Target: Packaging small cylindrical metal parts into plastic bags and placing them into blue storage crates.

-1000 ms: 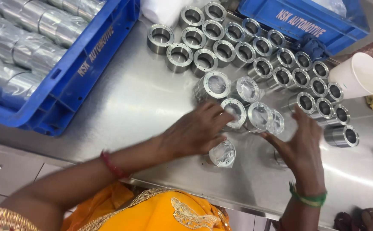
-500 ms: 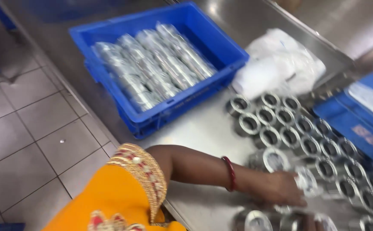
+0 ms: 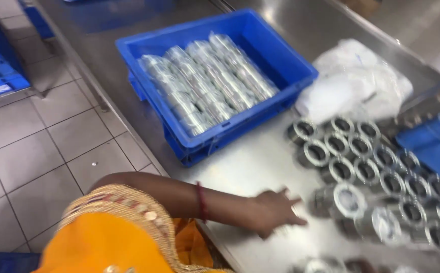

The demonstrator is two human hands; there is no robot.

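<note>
The fingers (image 3: 289,198) of the left hand (image 3: 273,212) spread loosely over the steel table (image 3: 253,164), holding nothing; the picture is blurred, so whether the fingertips touch the metal cannot be told. Just beside them, to the right, lies a wrapped stack of metal rings (image 3: 337,199) on its side, its plastic-covered end facing up. A second wrapped stack (image 3: 376,225) lies next to that one. Beyond them, rows of bare metal rings (image 3: 361,151) stand upright on the table, packed close together. A red bangle (image 3: 201,201) circles the wrist, and an orange sleeve with gold trim (image 3: 114,227) covers the upper arm. Farther off, a blue crate (image 3: 290,60) holds more wrapped rolls of rings. A heap of white plastic bags (image 3: 356,83) lies to its right. The right hand is out of view.
</note>
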